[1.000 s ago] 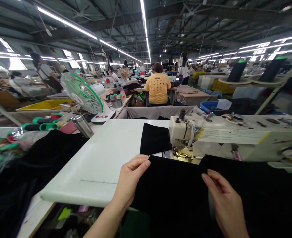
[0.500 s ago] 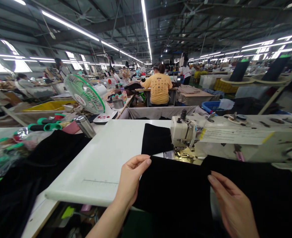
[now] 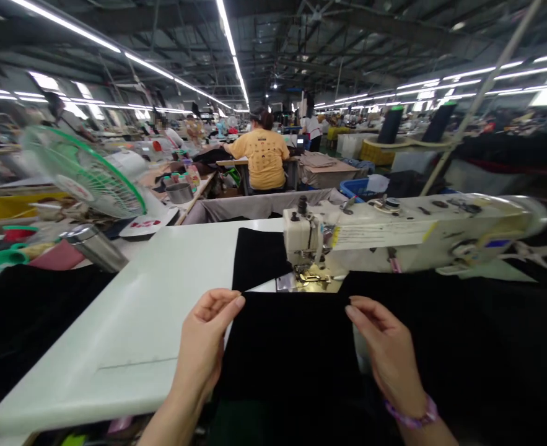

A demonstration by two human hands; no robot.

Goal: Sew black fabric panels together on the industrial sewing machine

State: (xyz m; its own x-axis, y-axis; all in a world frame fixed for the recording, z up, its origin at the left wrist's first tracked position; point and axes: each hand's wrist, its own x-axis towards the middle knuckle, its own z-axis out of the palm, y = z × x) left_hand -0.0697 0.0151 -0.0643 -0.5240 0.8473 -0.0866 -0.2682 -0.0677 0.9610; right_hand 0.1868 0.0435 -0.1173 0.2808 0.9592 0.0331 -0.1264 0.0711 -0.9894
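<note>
My left hand [image 3: 203, 347] pinches the upper left corner of a black fabric piece [image 3: 292, 347] that hangs over the front edge of the white sewing table [image 3: 161, 297]. My right hand [image 3: 385, 353] grips the same piece at its upper right edge, fingers curled on the cloth. The piece's top edge lies just in front of the presser foot [image 3: 308, 275] of the white sewing machine [image 3: 394, 232]. Another flat black piece [image 3: 257, 257] lies behind the needle on the table.
A green-rimmed desk fan [image 3: 82, 176], a steel flask [image 3: 94, 246] and green-handled tools sit at the left, beside a heap of black cloth [image 3: 26, 322]. More black fabric [image 3: 487, 334] lies at the right. A person in a yellow shirt [image 3: 264, 158] sits ahead.
The view has swung right and dipped slightly, so everything sits further left in the picture. Both hands keep their grip on the black piece, now closer together and nearer the presser foot.
</note>
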